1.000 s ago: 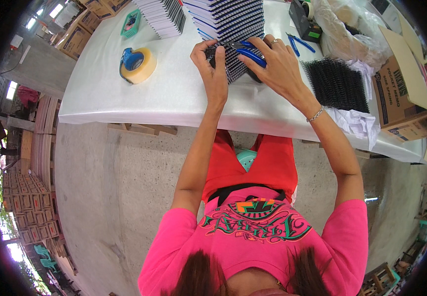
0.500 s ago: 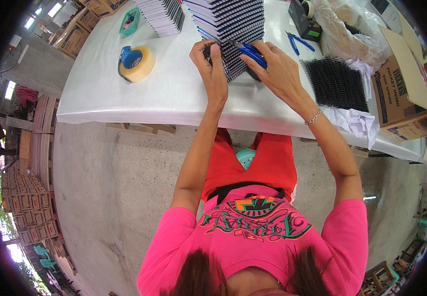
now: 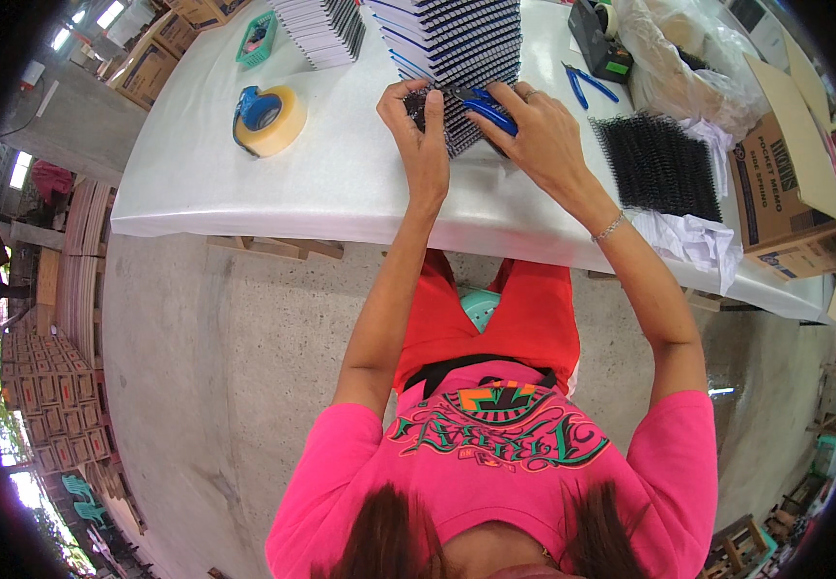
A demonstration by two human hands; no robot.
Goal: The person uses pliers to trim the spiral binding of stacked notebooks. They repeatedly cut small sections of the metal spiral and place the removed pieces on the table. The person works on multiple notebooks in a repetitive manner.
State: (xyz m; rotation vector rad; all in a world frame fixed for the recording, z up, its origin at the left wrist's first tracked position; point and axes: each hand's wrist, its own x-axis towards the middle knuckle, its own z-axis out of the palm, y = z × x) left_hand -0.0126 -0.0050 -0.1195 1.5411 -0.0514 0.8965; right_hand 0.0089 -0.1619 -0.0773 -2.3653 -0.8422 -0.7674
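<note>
A tall stack of spiral-bound notebooks (image 3: 471, 43) with black coil edges stands in front of me at the table's far side. Against its near end, my left hand (image 3: 418, 145) is closed on a spiral notebook (image 3: 459, 133), thumb lying along the coil. My right hand (image 3: 545, 135) grips blue-handled wire cutters (image 3: 491, 108). Their jaws point left and meet the coil beside my left thumb. My fingers partly cover the notebook's end, so the exact spot at the jaws is hard to make out.
On the white-covered table (image 3: 341, 193) are a tape roll (image 3: 283, 124), a green basket (image 3: 257, 41) and another notebook stack (image 3: 320, 34) at left. Rightward lie spare cutters (image 3: 587, 85), black coils (image 3: 657, 166), a tape dispenser (image 3: 594, 43), a plastic bag (image 3: 703, 72) and an open carton (image 3: 780, 188).
My left thumb has shifted slightly right and nearer along the coil. My right hand has come slightly nearer with the wire cutters, which stay at the coil.
</note>
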